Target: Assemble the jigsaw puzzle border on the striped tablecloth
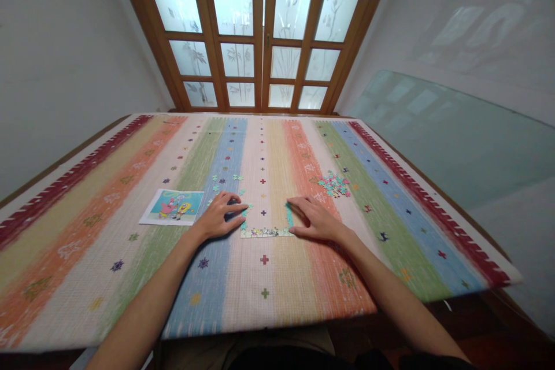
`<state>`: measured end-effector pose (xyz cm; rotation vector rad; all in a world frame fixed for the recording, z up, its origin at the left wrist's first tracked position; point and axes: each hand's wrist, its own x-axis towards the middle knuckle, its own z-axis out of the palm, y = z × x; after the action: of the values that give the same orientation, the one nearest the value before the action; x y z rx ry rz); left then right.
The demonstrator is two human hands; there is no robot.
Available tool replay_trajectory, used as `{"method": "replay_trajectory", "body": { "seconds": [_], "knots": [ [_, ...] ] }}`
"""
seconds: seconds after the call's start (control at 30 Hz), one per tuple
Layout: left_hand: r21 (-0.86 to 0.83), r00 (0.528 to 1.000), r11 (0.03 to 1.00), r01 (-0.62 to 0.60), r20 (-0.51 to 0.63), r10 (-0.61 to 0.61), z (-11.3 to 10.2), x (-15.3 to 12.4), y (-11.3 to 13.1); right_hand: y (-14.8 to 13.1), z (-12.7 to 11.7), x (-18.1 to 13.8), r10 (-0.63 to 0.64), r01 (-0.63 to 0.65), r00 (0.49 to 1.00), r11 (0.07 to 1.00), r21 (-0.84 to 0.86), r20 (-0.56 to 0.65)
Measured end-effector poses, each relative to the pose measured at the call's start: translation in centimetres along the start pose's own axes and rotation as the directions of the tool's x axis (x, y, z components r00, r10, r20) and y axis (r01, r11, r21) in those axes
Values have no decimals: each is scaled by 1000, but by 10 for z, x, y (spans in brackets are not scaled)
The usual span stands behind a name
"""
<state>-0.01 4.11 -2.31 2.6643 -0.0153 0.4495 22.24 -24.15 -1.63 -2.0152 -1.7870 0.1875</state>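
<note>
A partly joined jigsaw puzzle (266,232) lies flat in front of me, a bottom row with a short column rising at each side. My left hand (222,215) rests at its left column, fingers apart, the tips touching or just beside the pieces. At the right column my right hand (313,218) lies with thumb and fingers spread, fingertips on or against the edge pieces. Several loose puzzle pieces (215,178) are scattered beyond my left hand. A heap of puzzle pieces (335,184) sits beyond my right hand.
A printed cartoon picture (176,207) lies left of my left hand. The striped tablecloth (264,277) covers the table, whose front edge is close to me. Wooden doors with glass panes (260,40) stand behind the table. A glass panel (459,133) leans at the right wall.
</note>
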Motion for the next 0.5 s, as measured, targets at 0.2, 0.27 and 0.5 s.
{"method": "replay_trajectory", "body": {
  "seconds": [0.2,0.27,0.5],
  "knots": [
    [10,1000,1000,3,-7,-2,0,0,4,-1,-1,-1,46,-47,999,997,59,8],
    [1,1000,1000,8,0,-8,0,0,6,-3,-2,-1,67,-68,998,994,85,15],
    [-26,1000,999,26,12,-25,0,-2,9,-4,-4,-2,103,-106,994,986,127,31]
  ]
}}
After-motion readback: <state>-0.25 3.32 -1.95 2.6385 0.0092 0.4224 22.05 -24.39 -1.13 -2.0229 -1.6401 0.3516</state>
